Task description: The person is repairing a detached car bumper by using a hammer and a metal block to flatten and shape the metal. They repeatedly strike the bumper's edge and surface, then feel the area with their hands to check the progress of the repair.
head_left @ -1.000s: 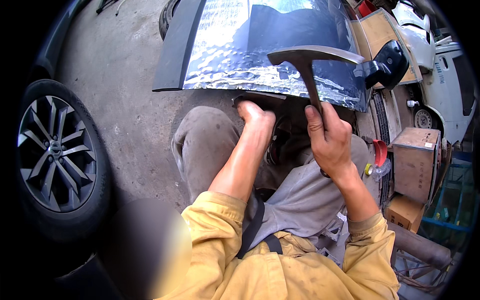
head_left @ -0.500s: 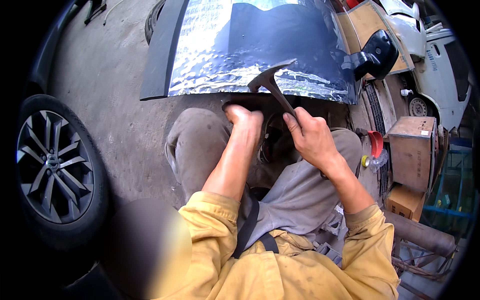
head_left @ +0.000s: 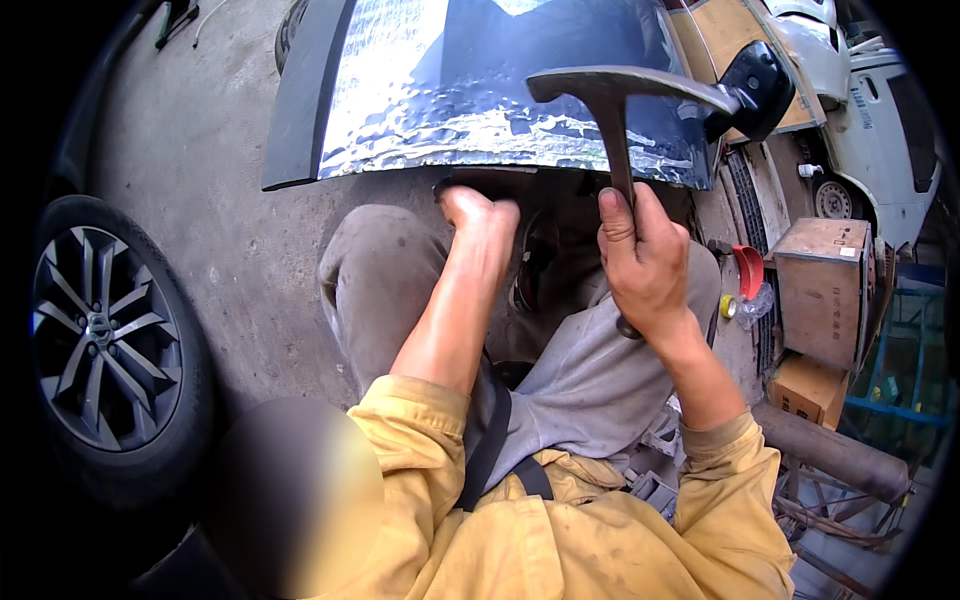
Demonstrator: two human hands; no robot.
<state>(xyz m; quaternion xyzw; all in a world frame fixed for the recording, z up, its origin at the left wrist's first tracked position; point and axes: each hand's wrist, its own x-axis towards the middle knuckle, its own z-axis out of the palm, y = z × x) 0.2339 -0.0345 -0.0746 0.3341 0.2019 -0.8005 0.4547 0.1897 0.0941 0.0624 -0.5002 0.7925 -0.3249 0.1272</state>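
Right hand (head_left: pixel 650 265) gripping hammer (head_left: pixel 610 100), head over car door (head_left: pixel 540 70); left hand (head_left: pixel 474 208) by door's near edge, can't tell its grip.

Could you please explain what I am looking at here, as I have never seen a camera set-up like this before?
Of course. There is no machine at work: these are a person's own bare hands. The camera sits on the person's head and looks down through a wide fisheye lens, so straight edges bend and the corners are black. Picture left is the person's left.

In front is a shiny dark-blue vehicle panel, dented and wrinkled along its near edge, with a black mirror at its right.

The right hand grips a hammer by its handle, head up. The left hand is by the panel's near edge, at a dark flat object; its fingers are mostly hidden, so its grip is unclear.

A spoked wheel is at far left, a wooden box at right.
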